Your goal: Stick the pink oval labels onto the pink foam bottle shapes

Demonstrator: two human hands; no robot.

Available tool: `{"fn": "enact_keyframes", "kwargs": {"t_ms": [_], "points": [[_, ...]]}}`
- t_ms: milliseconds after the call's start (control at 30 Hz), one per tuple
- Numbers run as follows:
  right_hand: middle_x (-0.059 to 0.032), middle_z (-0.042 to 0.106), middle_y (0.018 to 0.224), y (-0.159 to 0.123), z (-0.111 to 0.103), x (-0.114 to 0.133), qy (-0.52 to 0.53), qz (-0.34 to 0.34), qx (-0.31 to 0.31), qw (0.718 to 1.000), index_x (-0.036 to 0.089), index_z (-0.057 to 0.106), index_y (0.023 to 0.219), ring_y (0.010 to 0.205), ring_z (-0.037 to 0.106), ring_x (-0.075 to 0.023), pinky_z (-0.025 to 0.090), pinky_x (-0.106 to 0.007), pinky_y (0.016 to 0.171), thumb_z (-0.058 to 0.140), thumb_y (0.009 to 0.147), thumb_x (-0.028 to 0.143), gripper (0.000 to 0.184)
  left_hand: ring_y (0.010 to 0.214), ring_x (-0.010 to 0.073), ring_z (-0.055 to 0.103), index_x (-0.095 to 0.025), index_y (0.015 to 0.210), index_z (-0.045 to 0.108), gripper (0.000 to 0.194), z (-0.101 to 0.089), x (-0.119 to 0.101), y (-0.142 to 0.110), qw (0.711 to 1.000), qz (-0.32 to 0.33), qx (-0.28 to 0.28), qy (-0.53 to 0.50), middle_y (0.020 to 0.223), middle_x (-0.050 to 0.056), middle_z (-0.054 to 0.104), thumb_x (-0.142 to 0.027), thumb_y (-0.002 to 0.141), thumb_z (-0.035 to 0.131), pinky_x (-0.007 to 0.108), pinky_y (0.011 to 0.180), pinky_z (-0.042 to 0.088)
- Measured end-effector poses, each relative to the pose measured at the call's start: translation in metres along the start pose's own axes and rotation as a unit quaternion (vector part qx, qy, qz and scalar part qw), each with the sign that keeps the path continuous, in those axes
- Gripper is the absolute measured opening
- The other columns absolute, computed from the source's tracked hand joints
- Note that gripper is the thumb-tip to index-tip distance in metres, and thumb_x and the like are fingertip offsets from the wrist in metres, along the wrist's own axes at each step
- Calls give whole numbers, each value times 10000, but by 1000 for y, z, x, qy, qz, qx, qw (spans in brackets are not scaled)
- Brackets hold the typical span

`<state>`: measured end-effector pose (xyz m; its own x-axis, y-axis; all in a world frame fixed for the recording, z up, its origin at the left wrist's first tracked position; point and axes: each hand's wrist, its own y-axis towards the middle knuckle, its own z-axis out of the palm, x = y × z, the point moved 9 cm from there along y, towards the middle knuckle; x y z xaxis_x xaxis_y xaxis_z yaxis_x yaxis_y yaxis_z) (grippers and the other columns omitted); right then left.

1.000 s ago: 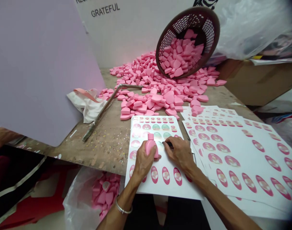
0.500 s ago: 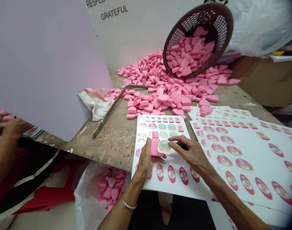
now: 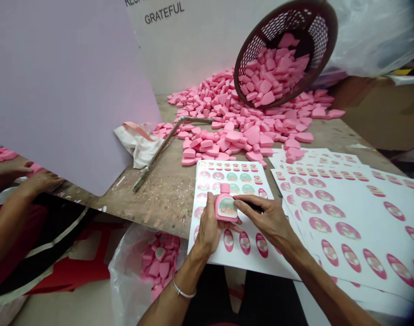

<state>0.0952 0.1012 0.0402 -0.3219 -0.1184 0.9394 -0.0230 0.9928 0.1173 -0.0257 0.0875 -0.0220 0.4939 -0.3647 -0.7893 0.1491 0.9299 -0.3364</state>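
Note:
My left hand (image 3: 209, 226) grips a small pink toy bottle (image 3: 223, 189), upright, above a white sticker sheet (image 3: 254, 261). A green-and-cream sticker (image 3: 227, 208) lies over the bottle's front face. The thumb and forefinger of my right hand (image 3: 264, 215) pinch at the sticker's right edge. Something dark, whose kind I cannot make out, shows under the right fingers. Round pink, round green and oval pink stickers are printed on the sheet below.
Pink bottle-shaped pieces (image 3: 227, 136) heap behind, spilling from a tipped brown basket (image 3: 243, 50). A bent metal rod (image 3: 156, 160) and white cloth (image 3: 137, 147) lie left. More sticker sheets (image 3: 366, 217) spread right. A plastic bag (image 3: 120, 267) hangs below. Another person's hand (image 3: 40, 181) works far left.
The sticker has moved left from beside the bottle onto its front face, with my right hand following. My left hand keeps hold of the bottle.

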Motion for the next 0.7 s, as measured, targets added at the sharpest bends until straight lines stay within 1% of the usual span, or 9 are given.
{"fn": "enact_keyframes", "kwargs": {"t_ms": [133, 233, 300, 367, 467, 533, 567, 633, 700], "points": [[-36, 737, 839, -1, 1, -2, -13, 4, -7, 1000, 212, 740, 864, 773, 664, -212, 537, -327, 700, 647, 761, 433, 261, 667, 199, 683, -84, 978, 633, 634, 0, 0, 1, 1000, 1, 2, -15, 752, 99, 691, -653, 860, 382, 284, 570, 565], [-41, 734, 887, -1, 2, -4, -39, -17, -11, 999, 219, 729, 891, 814, 659, -212, 521, -337, 735, 619, 796, 426, 253, 693, 201, 679, -85, 1011, 615, 618, 2, -2, 0, 1000, 4, 14, -8, 795, 102, 684, -650, 840, 431, 285, 569, 568], [-45, 728, 916, -1, 0, -1, -91, -55, -16, 994, 231, 719, 922, 831, 650, -209, 499, -355, 777, 587, 831, 412, 242, 709, 186, 672, -116, 1062, 584, 532, 5, -7, -2, 999, 28, 37, 24, 873, 92, 677, -584, 811, 549, 270, 567, 568], [-59, 722, 909, -1, -6, 5, -173, -98, -35, 979, 234, 714, 948, 847, 637, -225, 464, -392, 820, 584, 837, 420, 252, 697, 162, 662, -147, 1077, 551, 451, 9, -13, -6, 995, 49, 67, 58, 939, 78, 660, -470, 779, 653, 254, 558, 566], [-102, 705, 944, 1, -20, 8, -259, -107, -102, 954, 206, 698, 1000, 929, 612, -283, 425, -442, 866, 666, 750, 492, 381, 670, 144, 651, -154, 1043, 520, 384, 11, -12, -12, 992, 38, 93, 74, 927, 69, 645, -375, 772, 677, 259, 564, 567], [-107, 676, 1064, 1, -20, 3, -224, -80, -102, 966, 205, 652, 1098, 982, 601, -282, 447, -421, 863, 716, 680, 516, 524, 651, 151, 654, -159, 1036, 505, 374, 14, -8, -15, 991, 16, 106, 82, 835, 42, 637, -342, 762, 682, 251, 549, 555], [-97, 655, 1124, 2, -14, -2, -186, -62, -78, 978, 216, 620, 1148, 998, 602, -266, 465, -398, 857, 727, 663, 513, 579, 629, 155, 657, -165, 1039, 499, 384, 17, -5, -18, 989, 3, 115, 92, 778, 24, 628, -331, 751, 690, 235, 522, 538], [-75, 629, 1185, 3, 0, -15, -114, -21, -24, 993, 238, 578, 1197, 1007, 609, -236, 493, -359, 843, 721, 661, 512, 619, 595, 163, 659, -176, 1052, 492, 423, 22, 0, -23, 984, -24, 131, 117, 710, -1, 616, -323, 721, 711, 209, 480, 500], [-70, 634, 1176, 7, 0, -30, -94, 6, -16, 995, 239, 582, 1182, 1018, 611, -237, 498, -356, 847, 706, 666, 536, 608, 569, 155, 648, -174, 1046, 498, 437, 19, -1, -27, 982, -39, 124, 137, 727, 8, 633, -366, 716, 710, 218, 480, 494]]}}
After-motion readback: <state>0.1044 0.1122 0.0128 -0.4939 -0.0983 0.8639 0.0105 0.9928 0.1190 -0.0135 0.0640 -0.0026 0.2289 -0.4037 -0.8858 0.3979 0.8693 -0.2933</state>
